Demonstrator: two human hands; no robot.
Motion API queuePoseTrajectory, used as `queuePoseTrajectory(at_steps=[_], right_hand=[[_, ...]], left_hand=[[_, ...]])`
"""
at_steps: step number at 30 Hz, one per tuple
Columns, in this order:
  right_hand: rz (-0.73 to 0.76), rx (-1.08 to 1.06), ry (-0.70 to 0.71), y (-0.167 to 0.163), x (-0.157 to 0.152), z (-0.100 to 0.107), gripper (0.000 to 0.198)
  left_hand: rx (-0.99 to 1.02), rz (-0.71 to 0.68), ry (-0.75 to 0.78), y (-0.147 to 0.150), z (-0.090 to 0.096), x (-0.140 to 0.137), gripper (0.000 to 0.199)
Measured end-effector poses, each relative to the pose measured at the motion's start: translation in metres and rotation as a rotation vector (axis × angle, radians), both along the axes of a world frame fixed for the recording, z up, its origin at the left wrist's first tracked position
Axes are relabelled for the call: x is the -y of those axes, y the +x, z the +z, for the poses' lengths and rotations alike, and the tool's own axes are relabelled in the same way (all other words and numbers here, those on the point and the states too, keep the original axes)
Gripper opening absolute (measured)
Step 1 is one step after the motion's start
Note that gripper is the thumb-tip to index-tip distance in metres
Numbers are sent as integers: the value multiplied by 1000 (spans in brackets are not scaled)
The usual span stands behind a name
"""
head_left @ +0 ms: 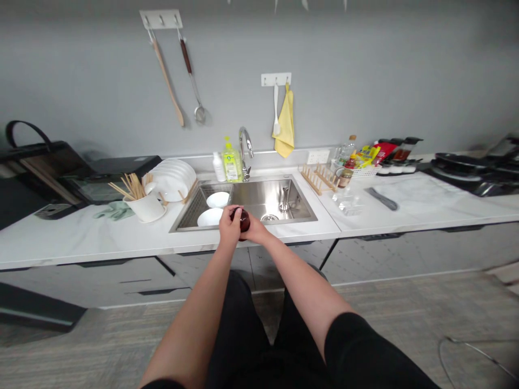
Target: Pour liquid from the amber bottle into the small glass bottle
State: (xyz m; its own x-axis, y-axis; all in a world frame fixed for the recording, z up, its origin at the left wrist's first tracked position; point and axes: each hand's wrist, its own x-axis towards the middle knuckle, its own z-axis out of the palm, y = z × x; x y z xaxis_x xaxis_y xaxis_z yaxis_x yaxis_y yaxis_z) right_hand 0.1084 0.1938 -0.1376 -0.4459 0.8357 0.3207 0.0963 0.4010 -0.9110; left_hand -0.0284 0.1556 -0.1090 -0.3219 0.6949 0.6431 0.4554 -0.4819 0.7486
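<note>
Reddish-brown container (pixel 245 220) grasped two-handed

Left hand (pixel 229 226) round its left side, right hand (pixel 256 231) cupping its right; container between them, neither nearer. Long axis: can't tell. Held at sink's (pixel 310 210) front edge; white bowl (pixel 208 218) left, in sink.
</note>
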Motion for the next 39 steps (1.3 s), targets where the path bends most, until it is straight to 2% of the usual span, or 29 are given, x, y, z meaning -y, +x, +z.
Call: queuePoseTrajectory(at_steps=[5,7,9,13,16,20,22,25,30,32,35,39], right_hand=[[9,-59,-108,24,11,-2,94],[14,-71,-135,46,18,-7,91],[-41,-96,-149,74,26,-11,93],[-314,-134,-42,150,38,-18,105],[-623,-120,80,219,39,-14,98],[-1085,-118,175,303,21,-6,88],[-1214,-35,198,329,8,-8,87],[-1282,69,204,343,-10,-17,85],[-1259,22,139,328,-30,-28,93],[-1271,39,124,322,-35,-27,97],[-1294,157,112,315,-43,-22,91],[-1225,301,127,304,-63,-13,87]], left_hand=[[-127,48,-77,-35,1,-8,50],[-206,75,-147,-49,-6,-19,51],[-307,61,-219,-56,-16,-32,48],[-492,-21,-287,-53,-36,-55,45],[-587,-70,-274,-50,-44,-62,45],[-652,-76,-250,-54,-48,-62,46],[-700,-66,-232,-56,-49,-61,47],[-755,-49,-213,-56,-47,-60,48],[-770,-49,-230,-55,-44,-59,47],[-776,-52,-243,-54,-44,-59,49],[-757,-24,-268,-54,-43,-59,51],[-740,-1,-300,-54,-45,-59,52]])
